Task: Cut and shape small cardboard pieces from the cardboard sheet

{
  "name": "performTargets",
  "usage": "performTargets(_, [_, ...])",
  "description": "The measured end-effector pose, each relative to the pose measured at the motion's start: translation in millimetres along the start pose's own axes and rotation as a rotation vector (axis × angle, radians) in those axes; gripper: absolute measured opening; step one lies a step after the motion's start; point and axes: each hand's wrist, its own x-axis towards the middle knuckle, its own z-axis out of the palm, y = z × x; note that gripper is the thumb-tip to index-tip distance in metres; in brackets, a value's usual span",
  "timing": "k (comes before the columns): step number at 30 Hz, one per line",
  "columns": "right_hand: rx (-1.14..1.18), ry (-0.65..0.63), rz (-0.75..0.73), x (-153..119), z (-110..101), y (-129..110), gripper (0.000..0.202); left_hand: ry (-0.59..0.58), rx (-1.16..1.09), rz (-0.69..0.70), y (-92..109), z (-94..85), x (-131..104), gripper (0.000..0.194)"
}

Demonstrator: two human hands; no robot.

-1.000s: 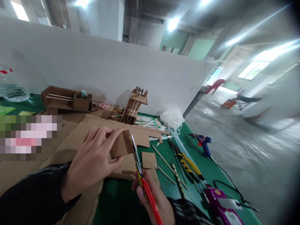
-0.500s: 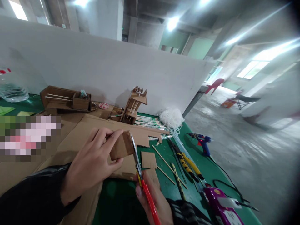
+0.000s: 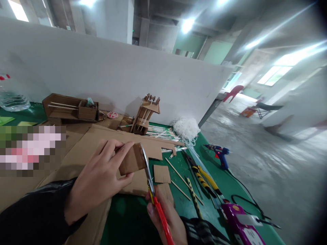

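Observation:
Between the thumb and fingers of my left hand (image 3: 103, 177) is a small brown cardboard piece (image 3: 132, 161), held up above the sheets. My right hand (image 3: 167, 211) grips red-handled scissors (image 3: 159, 212), and their blades lie along the right edge of that piece. Whether the blades bite into the edge I cannot tell. Just right of the blades, a square cardboard cutout (image 3: 161, 174) lies on the green table. Another cardboard scrap (image 3: 165, 193) is partly hidden behind my right hand. Under my left hand spreads a large cardboard sheet (image 3: 79, 160).
Right of my hands lie thin wooden sticks (image 3: 177, 172), yellow-black pliers (image 3: 204, 177), a blue glue gun (image 3: 221, 154) and a purple power strip (image 3: 242, 221). Cardboard models (image 3: 145, 114), a tangle of white strands (image 3: 186, 129) and a clear plastic bottle (image 3: 12, 98) stand along the white partition (image 3: 109, 68).
Almost nothing differs. The whole view has shifted very slightly, while both hands keep their grip and the scissors stay at the piece's right edge.

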Motion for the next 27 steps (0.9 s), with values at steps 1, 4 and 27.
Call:
performTargets(1, [0.002, 0.001, 0.003, -0.1, -0.2, -0.1, 0.025, -0.001, -0.003, -0.003, 0.0, 0.1, 0.0, 0.064])
performTargets(4, [0.006, 0.001, 0.017, -0.6, -0.7, 0.7, 0.030, -0.005, -0.011, -0.010, -0.1, 0.1, 0.3, 0.064])
performTargets(27, [-0.029, 0.013, 0.053, -3.1, 2.9, 0.6, 0.027, 0.000, -0.008, 0.019, 1.3, -1.5, -0.5, 0.063])
